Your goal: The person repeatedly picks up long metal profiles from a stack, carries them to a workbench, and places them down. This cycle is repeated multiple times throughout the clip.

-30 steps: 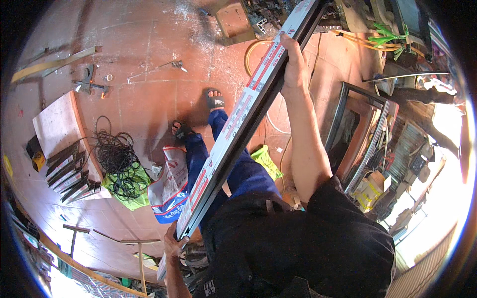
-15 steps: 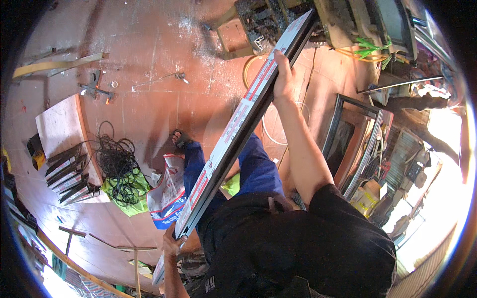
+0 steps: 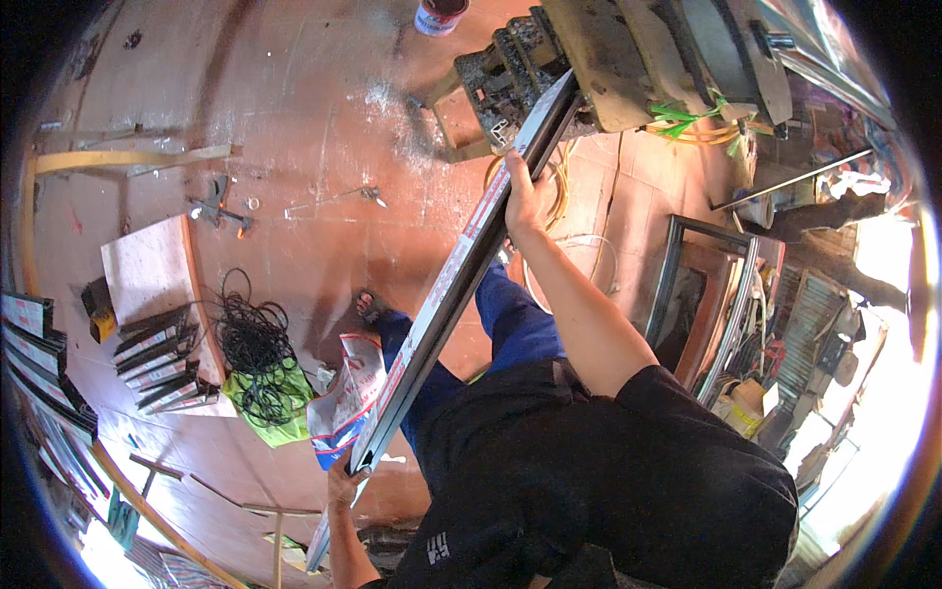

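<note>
A long black frame profile (image 3: 439,294), with white, red-marked film along one face, slants across my body from lower left to upper right. My left hand (image 3: 344,484) is closed around it near its lower end. Farther up, my right hand (image 3: 523,196) grips it from the right, fingers wrapped over its edge. The profile's far end reaches a dark, dusty machine (image 3: 505,83) at the top. Part of the lower end is hidden by my left hand and forearm.
Short stacked profiles (image 3: 162,363) lie by a white-topped board (image 3: 152,265). Nearby are tangled black cable (image 3: 253,339) on a green bag, a printed sack (image 3: 348,388) beside my leg and a drill-like tool (image 3: 218,206). Glazed frames (image 3: 682,294) lean at right; a bucket (image 3: 438,18) stands far off.
The profile's upper end has come down and left toward the machine, with both hands still gripping it. The view has shifted, bringing the bucket and more profiles at left into sight.
</note>
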`<state>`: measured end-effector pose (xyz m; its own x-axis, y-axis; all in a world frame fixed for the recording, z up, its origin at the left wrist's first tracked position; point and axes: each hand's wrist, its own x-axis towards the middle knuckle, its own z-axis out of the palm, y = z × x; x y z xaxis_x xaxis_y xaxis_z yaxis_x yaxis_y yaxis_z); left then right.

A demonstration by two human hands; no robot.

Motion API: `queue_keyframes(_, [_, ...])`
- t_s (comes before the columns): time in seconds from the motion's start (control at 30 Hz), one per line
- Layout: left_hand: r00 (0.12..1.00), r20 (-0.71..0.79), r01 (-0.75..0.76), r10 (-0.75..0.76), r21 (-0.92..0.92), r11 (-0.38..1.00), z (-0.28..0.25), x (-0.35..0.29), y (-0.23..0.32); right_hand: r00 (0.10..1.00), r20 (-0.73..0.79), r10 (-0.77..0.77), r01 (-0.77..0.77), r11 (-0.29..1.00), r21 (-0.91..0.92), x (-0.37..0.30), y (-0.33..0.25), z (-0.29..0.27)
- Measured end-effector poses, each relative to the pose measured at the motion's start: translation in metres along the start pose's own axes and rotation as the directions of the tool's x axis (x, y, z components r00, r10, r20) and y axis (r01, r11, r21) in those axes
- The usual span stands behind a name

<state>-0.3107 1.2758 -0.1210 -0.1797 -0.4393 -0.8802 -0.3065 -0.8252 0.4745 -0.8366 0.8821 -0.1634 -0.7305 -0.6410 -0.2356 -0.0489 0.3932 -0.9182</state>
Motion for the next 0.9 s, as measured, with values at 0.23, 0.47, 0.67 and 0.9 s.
queue_keyframes(0.23, [0.993,-0.096,0.086,-0.069,0.185,0.979,0.000,0.001,-0.002,0.972,0.134,0.193,-0.217,0.956,0.196,0.009,0.017,0.001])
queue_keyframes(0.47, [0.997,-0.064,0.068,-0.053,0.265,0.962,-0.013,0.011,-0.026,0.989,0.034,0.143,-0.136,0.978,-0.160,-0.001,-0.002,-0.008])
queue_keyframes(0.67, [0.998,-0.041,-0.023,0.037,0.285,0.958,-0.011,0.023,-0.023,0.964,0.020,0.267,-0.250,0.923,-0.293,-0.010,-0.044,-0.015])
queue_keyframes(0.9, [0.997,-0.024,-0.056,0.069,0.348,0.936,-0.016,0.041,-0.024,0.968,-0.034,0.248,-0.246,0.914,-0.324,-0.011,-0.034,-0.016])
